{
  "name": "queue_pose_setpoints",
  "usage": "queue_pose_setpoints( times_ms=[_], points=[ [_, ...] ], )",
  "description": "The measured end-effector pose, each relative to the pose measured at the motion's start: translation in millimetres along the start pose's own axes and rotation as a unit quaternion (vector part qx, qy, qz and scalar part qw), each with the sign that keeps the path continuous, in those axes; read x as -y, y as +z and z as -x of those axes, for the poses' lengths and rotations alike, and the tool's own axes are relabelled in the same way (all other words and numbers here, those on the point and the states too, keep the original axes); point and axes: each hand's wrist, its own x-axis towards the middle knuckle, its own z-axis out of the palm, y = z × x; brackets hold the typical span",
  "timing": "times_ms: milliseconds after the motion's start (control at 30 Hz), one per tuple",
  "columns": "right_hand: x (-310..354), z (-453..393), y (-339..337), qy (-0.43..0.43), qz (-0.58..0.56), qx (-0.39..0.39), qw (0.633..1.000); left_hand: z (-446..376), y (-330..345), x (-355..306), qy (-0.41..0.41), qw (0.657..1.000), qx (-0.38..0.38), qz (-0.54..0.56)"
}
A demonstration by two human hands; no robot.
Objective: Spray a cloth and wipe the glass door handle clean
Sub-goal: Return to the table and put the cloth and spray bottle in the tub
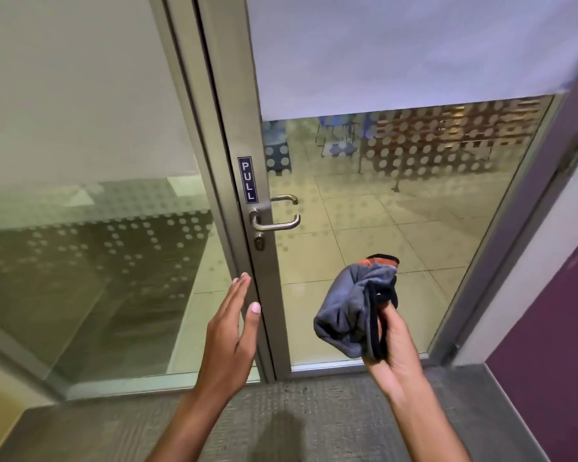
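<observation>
Before glass door [381, 261], below handle [276, 224]: right hand [392, 341] gripping bunched grey cloth [351, 311], left hand [231, 331] flat, fingers straight, holding nothing.

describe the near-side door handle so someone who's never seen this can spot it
Start at the grey metal door stile between the glass panes and drop below the blue PULL sticker. The lever handle projects right, above the keyhole. A second lever sits higher, behind the glass; ours is lower, brighter, nearer.
</observation>
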Motion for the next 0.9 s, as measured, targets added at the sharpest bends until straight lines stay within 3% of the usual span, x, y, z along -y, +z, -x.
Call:
queue_pose_setpoints(
  times_ms=[433, 667, 900],
  points=[
    [-34.9, 174.9, -28.6, 0.013, 0.014, -0.016, 1.0, 175.2, -33.5, -20.3, -0.105, 0.992, -0.024, 0.071],
    [-23.9, 227.3, -48.4, 0.019, 0.024, -0.031, 0.999, 225.3, -27.3, -48.0, -0.118, 0.989, -0.016, 0.086],
    [2.8, 260.2, -71.8, 0.025, 0.046, -0.006, 0.999, 270.9, -18.0, -71.9, -0.138, 0.986, -0.06, 0.077]
  ],
)
